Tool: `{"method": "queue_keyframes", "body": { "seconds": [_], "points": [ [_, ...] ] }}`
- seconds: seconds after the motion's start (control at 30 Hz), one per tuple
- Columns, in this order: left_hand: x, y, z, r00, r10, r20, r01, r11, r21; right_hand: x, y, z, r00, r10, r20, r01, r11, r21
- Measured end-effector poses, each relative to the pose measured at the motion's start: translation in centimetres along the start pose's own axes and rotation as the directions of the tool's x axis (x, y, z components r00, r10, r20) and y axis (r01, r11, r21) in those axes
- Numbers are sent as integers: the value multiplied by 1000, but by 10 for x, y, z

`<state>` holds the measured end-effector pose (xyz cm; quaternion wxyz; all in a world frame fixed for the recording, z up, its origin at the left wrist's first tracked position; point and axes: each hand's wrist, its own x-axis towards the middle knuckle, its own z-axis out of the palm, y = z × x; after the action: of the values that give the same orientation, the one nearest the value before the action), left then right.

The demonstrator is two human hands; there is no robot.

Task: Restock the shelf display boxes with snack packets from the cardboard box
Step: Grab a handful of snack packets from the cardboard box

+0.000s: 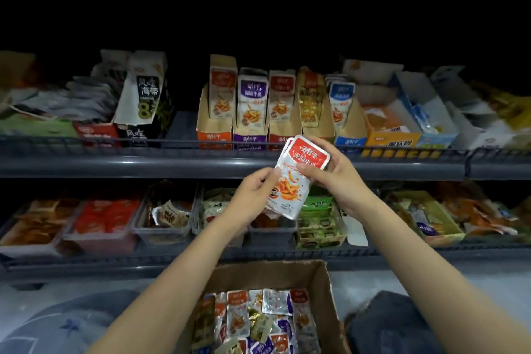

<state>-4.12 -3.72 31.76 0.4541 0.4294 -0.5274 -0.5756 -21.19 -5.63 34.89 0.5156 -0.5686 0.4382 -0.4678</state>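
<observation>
I see the left hand (pixel 254 195) and right hand (pixel 333 178) pinching snack packets (pixel 307 155), red on top, shiny white below, reading 深海小鱼, held at the front edge of the upper shelf (pixel 115 165).

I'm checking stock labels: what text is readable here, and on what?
"深海小鱼": red packets, held by the left hand and right hand.
"深海小鱼": purple packet.
"海带", "8": black-and-white display box.
All other print: too blurred.

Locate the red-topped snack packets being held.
Head view, centre: the left hand and right hand hold the red-topped packets before the upper shelf edge, below the red display box.
</observation>
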Motion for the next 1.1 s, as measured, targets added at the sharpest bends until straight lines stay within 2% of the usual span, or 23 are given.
{"method": "queue_keyframes", "body": {
  "seconds": [0.1,0.17,0.4,0.57,0.73,0.87,0.9,0.97,1.1],
  "points": [
    [5,22,-10,994,-58,97,51,996,72,10,-15,-5,1000,-13,9,13,999,-32],
    [11,33,-16,991,-66,114,55,994,97,17,-24,-8,1000,-19,15,20,998,-53],
    [35,55,-22,996,-57,74,57,998,2,41,-46,-11,999,-50,5,50,997,-55],
    [51,62,-29,986,-32,164,41,998,-48,59,-59,-20,997,-14,80,19,998,-52],
    [73,72,-30,996,58,65,-61,997,51,85,-72,-26,994,-47,99,69,972,-226],
    [94,83,-32,996,61,62,-67,992,106,107,-82,-34,992,-45,114,79,946,-315],
    [99,85,-32,996,66,55,-73,989,129,112,-85,-35,993,-51,109,86,936,-342],
    [111,85,-36,991,134,2,-129,952,279,125,-89,-38,993,-79,88,107,916,-387],
    [129,80,-49,955,289,-63,-179,734,656,156,-99,-47,989,-148,-24,124,895,-428]
  ]
}}
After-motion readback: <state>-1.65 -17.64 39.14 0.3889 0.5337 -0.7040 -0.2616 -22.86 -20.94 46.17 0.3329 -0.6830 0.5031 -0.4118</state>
